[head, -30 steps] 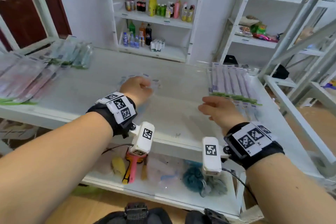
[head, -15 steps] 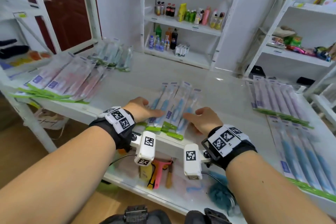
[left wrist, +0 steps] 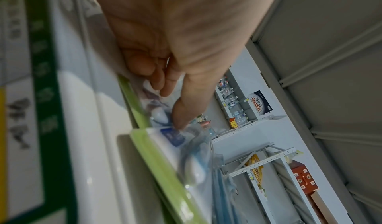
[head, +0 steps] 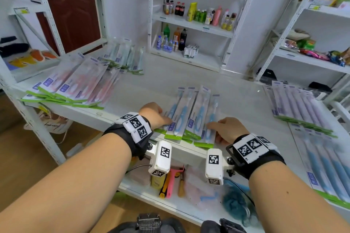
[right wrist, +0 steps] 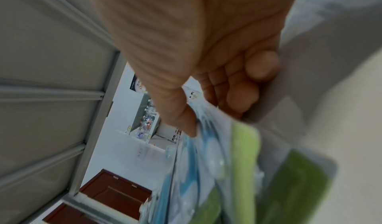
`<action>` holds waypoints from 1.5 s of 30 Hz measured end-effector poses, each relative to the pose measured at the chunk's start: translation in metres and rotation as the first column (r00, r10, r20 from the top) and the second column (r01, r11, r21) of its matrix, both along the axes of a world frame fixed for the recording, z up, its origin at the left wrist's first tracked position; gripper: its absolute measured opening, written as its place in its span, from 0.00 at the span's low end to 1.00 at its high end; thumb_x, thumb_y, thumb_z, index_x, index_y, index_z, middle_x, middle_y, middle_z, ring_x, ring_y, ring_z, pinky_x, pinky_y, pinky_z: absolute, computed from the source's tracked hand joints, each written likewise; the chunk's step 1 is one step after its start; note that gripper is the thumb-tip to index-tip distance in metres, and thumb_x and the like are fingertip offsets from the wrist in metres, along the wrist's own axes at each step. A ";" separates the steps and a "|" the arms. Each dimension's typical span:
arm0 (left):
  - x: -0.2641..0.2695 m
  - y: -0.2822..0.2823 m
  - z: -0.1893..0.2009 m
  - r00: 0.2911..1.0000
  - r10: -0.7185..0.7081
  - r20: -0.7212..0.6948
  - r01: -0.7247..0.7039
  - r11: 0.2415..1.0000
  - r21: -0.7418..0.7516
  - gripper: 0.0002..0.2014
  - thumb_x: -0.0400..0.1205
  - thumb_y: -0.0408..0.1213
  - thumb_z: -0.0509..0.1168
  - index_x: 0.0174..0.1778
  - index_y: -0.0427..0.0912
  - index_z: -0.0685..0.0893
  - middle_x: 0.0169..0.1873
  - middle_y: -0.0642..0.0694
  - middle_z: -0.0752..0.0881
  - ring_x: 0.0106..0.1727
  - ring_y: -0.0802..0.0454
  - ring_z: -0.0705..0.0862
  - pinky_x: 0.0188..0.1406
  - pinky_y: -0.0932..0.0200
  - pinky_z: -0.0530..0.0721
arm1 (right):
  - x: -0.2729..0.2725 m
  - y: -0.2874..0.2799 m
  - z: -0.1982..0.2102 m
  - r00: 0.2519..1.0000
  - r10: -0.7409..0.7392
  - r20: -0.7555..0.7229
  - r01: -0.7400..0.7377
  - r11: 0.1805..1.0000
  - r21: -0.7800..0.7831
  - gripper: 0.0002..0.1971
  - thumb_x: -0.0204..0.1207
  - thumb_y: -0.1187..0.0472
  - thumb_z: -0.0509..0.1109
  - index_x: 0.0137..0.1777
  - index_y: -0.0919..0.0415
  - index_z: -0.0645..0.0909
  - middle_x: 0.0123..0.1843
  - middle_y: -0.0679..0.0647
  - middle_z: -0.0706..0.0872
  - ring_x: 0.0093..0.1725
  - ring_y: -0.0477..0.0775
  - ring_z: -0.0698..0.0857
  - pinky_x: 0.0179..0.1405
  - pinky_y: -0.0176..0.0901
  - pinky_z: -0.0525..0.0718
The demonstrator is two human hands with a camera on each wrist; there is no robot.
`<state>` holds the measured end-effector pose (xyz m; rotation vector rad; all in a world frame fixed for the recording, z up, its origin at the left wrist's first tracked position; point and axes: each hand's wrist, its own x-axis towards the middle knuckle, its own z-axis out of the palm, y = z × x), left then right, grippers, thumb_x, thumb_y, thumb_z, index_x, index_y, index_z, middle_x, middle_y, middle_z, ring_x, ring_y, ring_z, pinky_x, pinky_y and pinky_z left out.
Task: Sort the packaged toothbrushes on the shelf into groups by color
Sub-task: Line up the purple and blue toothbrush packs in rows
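White shelving (head: 132, 85) carried the sorting, and a fan of blue packaged toothbrushes (head: 189, 113) lay at its near edge, green ends toward the person. Left of that fan, the left hand (head: 153, 114) pinched the outer packs between thumb and curled fingers (left wrist: 157, 78). On the fan's other side the right hand (head: 227, 129) pinched its packs likewise. Further left of the fan lay pink packs (head: 75, 85); further right, lilac packs (head: 297, 104).

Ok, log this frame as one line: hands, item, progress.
left hand: holds blue toothbrush packs | right hand: holds same packs | packs on shelf | pink, purple groups apart
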<state>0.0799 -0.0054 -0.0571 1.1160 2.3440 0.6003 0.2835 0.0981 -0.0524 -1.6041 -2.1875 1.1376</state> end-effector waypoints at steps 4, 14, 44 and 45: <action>0.000 0.001 0.003 1.000 -0.004 -0.018 0.003 0.999 -0.034 0.28 0.75 0.48 0.70 0.68 0.36 0.78 0.64 0.41 0.83 0.62 0.45 0.82 0.63 0.55 0.80 | 0.010 0.005 -0.002 0.986 -0.119 -0.113 0.116 0.993 -0.037 0.14 0.74 0.54 0.70 0.40 0.67 0.84 0.38 0.63 0.87 0.32 0.58 0.82 0.29 0.39 0.76; 0.002 0.004 0.005 1.000 0.022 0.016 -0.021 0.997 -0.072 0.12 0.73 0.46 0.69 0.33 0.40 0.81 0.23 0.46 0.73 0.29 0.49 0.75 0.23 0.61 0.67 | 0.021 0.016 -0.020 0.901 -0.269 -0.340 0.211 0.957 -0.198 0.18 0.55 0.48 0.71 0.38 0.63 0.83 0.45 0.69 0.89 0.45 0.68 0.88 0.53 0.71 0.84; 0.172 0.065 0.033 0.493 -0.191 0.848 -0.189 0.929 0.319 0.10 0.81 0.22 0.60 0.44 0.41 0.83 0.35 0.44 0.82 0.24 0.57 0.83 0.24 0.65 0.77 | 0.203 0.031 0.017 0.948 -0.287 -0.134 0.298 0.952 0.068 0.25 0.72 0.62 0.73 0.68 0.57 0.70 0.31 0.61 0.87 0.15 0.50 0.78 0.17 0.37 0.74; 0.183 0.066 0.030 0.478 -0.206 0.854 -0.150 0.939 0.311 0.12 0.80 0.19 0.59 0.43 0.39 0.83 0.35 0.42 0.83 0.25 0.55 0.83 0.26 0.64 0.79 | 0.206 0.030 0.018 0.955 -0.279 -0.104 0.288 0.954 0.086 0.26 0.73 0.62 0.73 0.70 0.57 0.70 0.34 0.61 0.87 0.16 0.49 0.78 0.17 0.37 0.74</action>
